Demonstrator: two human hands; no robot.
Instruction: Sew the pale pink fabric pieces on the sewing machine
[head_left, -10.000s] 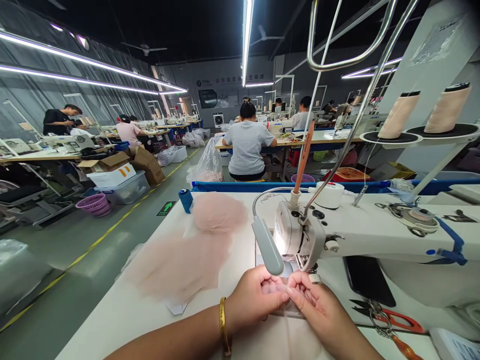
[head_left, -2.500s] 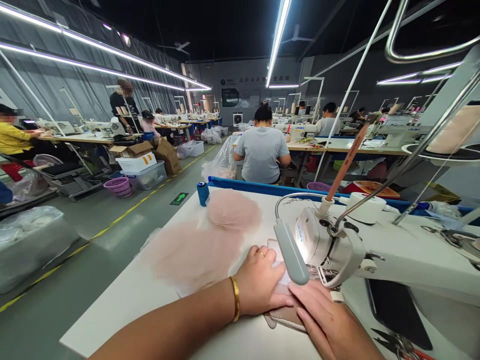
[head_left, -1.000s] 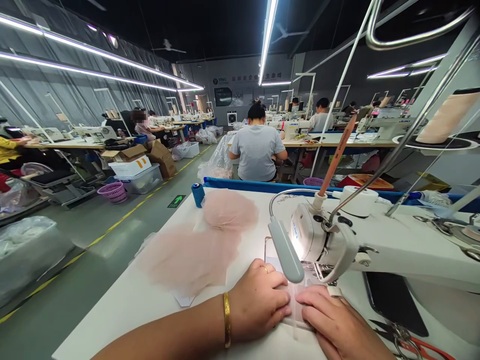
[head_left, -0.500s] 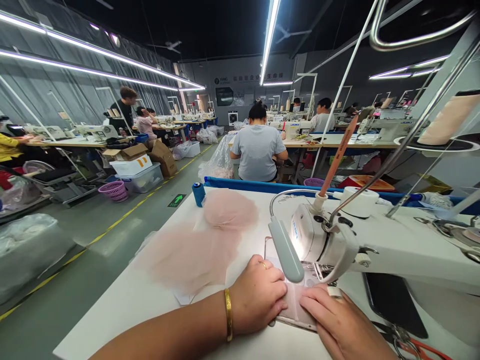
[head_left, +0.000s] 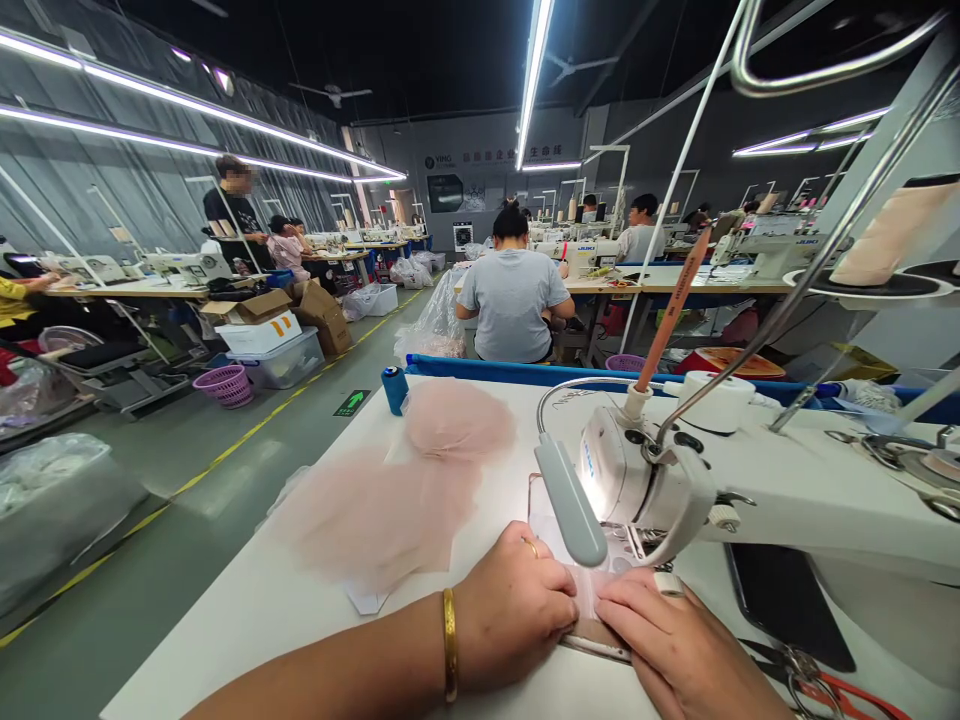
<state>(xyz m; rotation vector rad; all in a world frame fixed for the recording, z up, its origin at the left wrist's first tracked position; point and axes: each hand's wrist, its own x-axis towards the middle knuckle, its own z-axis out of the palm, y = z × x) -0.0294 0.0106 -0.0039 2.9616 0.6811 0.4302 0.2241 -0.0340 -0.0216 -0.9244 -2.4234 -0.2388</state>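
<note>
My left hand [head_left: 514,608], with a gold bangle and a ring, lies curled with its fingers pressing a small sheer pink fabric piece [head_left: 584,594] down on the bed of the white sewing machine [head_left: 660,480]. My right hand [head_left: 679,645] rests flat on the same piece from the right, fingertips meeting the left hand's. The piece sits just in front of the needle area, lit by the grey machine lamp [head_left: 570,500]. Stacks of pink mesh pieces [head_left: 390,500] lie on the white table [head_left: 247,620] to my left.
A blue thread spool [head_left: 394,388] stands at the table's far left corner. A black phone [head_left: 780,605] and red-handled scissors [head_left: 832,685] lie right of my hands. Beige thread cones [head_left: 892,235] sit on the stand. Other people sew at tables ahead and left.
Ten seconds ago both hands held the piece up between fingertips; now they press it flat on the machine bed. In the last second the hands barely shifted.
</note>
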